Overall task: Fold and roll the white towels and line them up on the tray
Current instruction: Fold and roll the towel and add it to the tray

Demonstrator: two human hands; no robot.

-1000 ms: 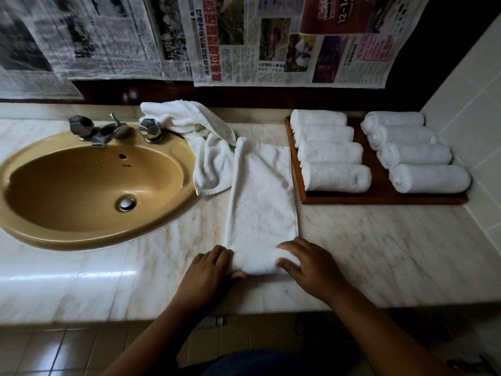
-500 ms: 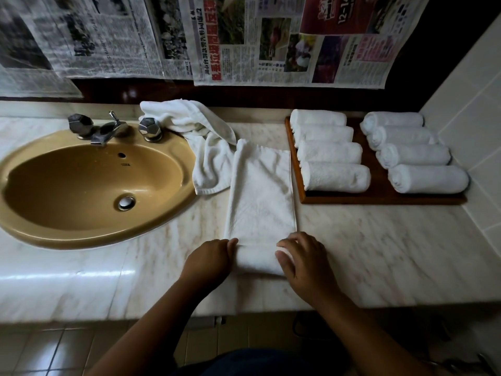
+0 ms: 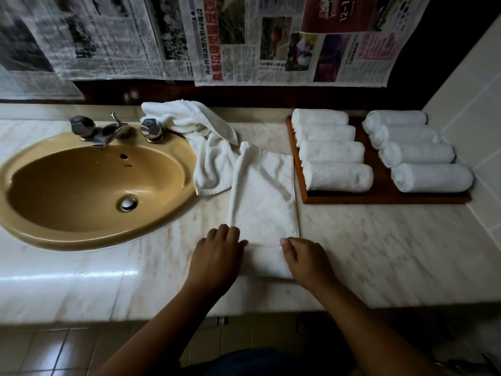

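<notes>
A white towel folded into a long strip [image 3: 264, 202] lies on the marble counter, its near end turned into a short roll [image 3: 264, 260]. My left hand [image 3: 217, 253] grips the roll's left end and my right hand [image 3: 303, 259] grips its right end, fingers curled over it. To the right stands a wooden tray [image 3: 379, 198] with several rolled white towels [image 3: 337, 176] in two columns. A loose white towel [image 3: 206, 147] lies crumpled by the tap, behind the strip.
A tan oval sink [image 3: 92, 185] with a chrome tap [image 3: 104, 131] takes the counter's left half. Newspaper sheets [image 3: 271, 39] hang on the dark back wall. A tiled wall [image 3: 471, 104] closes the right side. The counter's front edge runs just below my hands.
Both hands have moved away from me along the strip, rolling its near end up; the flat part of the towel has grown shorter.
</notes>
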